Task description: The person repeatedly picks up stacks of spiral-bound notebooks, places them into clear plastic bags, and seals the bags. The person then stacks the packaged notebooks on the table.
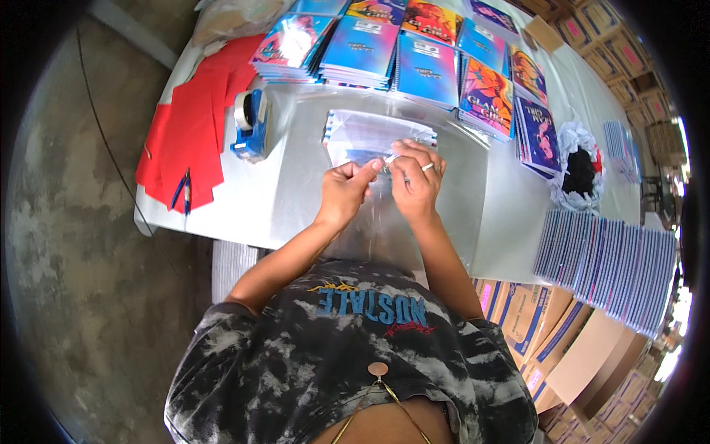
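Note:
In front of me on the table lies a clear plastic wrapper [373,127], with what looks like a pale, white-edged notebook inside. My left hand [345,194] pinches the wrapper's near end between thumb and curled fingers. Close beside it, my right hand [416,181], with a ring on one finger, also has its fingertips closed on that end. The two sets of fingertips almost meet, and they hide the exact spot they grip. Both forearms reach in from the near side.
A blue tape dispenser [253,126] stands left, beside red sheets [192,126] with pens [182,192] on them. Stacks of colourful spiral notebooks [427,70] line the far side. At right are a plastic bag with dark contents [579,169], a long notebook row [603,263] and cardboard boxes [526,314].

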The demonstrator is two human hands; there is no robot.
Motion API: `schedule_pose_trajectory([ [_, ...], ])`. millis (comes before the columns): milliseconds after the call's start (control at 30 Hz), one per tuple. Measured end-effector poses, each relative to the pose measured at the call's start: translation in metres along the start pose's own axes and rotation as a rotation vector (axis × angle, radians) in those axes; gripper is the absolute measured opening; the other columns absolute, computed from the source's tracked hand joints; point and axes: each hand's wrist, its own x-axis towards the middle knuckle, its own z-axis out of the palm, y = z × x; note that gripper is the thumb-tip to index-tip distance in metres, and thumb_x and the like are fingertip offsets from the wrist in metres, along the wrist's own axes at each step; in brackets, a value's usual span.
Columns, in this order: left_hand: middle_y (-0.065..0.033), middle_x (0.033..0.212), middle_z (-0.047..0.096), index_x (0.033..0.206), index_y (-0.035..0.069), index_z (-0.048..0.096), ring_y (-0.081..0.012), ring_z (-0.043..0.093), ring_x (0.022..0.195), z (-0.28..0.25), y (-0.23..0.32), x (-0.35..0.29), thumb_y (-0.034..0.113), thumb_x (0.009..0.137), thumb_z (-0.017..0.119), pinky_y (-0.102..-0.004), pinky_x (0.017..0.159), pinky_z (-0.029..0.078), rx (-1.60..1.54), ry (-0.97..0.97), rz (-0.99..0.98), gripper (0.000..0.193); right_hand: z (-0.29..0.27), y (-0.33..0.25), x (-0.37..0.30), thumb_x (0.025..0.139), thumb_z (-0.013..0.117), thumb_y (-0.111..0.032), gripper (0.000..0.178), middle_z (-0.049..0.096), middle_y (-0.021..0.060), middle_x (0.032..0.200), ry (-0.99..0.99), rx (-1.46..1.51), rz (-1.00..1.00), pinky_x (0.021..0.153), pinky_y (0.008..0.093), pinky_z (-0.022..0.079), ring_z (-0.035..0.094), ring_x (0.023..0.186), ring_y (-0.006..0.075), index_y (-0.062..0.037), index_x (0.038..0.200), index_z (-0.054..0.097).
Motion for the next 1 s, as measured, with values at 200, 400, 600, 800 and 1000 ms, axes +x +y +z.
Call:
schedule_pose_trajectory([
  [200, 0.0005, 0.052, 0.050, 0.060, 0.007, 0.056, -0.0068, 0.041, 0.043, -0.031, -0.063, 0.030, 0.040, 0.075, 0.073, -0.0230, 0.040, 0.033, 0.128, 0.114, -0.261, 0.040, -0.034, -0.035, 0.040, 0.067, 0.065, -0.010, 0.078, 0.061, 0.0054, 0.104, -0.493, -0.069, 0.214, 0.081, 0.0401, 0.033, 0.051, 0.096, 0.0271, -0.0130, 0.137, 0.032],
  [400, -0.0091, 0.082, 0.062, 0.099, -0.003, 0.059, -0.0169, 0.057, 0.070, -0.084, -0.099, 0.061, 0.035, 0.068, 0.080, -0.0292, 0.066, 0.046, 0.526, 0.117, 0.323, 0.053, -0.015, -0.048, 0.048, 0.061, 0.076, -0.017, 0.083, 0.059, 0.0128, 0.107, -0.600, -0.418, 0.169, 0.088, 0.0413, 0.034, 0.049, 0.111, 0.0281, -0.0081, 0.134, 0.037],
  [600, -0.0120, 0.095, 0.062, 0.110, -0.001, 0.056, -0.0235, 0.058, 0.089, -0.100, -0.019, 0.053, 0.018, 0.055, 0.085, -0.0350, 0.087, 0.042, 0.579, -0.624, 0.360, 0.065, -0.108, -0.072, 0.054, 0.056, 0.081, -0.020, 0.063, 0.061, 0.0126, 0.104, -0.553, 0.038, 0.539, 0.090, 0.0384, 0.038, 0.056, 0.101, 0.0280, -0.0050, 0.112, 0.056],
  [800, -0.0165, 0.106, 0.062, 0.111, -0.004, 0.057, -0.0266, 0.058, 0.099, 0.121, 0.176, 0.029, 0.032, 0.051, 0.087, -0.0361, 0.089, 0.043, 0.778, -0.792, 1.438, 0.077, -0.326, -0.080, 0.079, 0.051, 0.082, -0.013, 0.063, 0.062, 0.0142, 0.097, 0.108, -0.269, 0.339, 0.078, 0.0345, 0.046, 0.060, 0.088, 0.0270, -0.0014, 0.108, 0.059],
  [1000, -0.0117, 0.114, 0.059, 0.120, 0.005, 0.054, -0.0236, 0.056, 0.102, 0.419, 0.261, -0.054, 0.018, 0.066, 0.078, -0.0315, 0.090, 0.042, 0.089, -0.858, 2.017, 0.060, -0.521, -0.061, 0.081, 0.078, 0.060, -0.014, 0.047, 0.057, 0.0132, 0.116, 0.480, -1.117, 0.224, 0.091, 0.0333, 0.042, 0.053, 0.108, 0.0242, -0.0030, 0.123, 0.049],
])
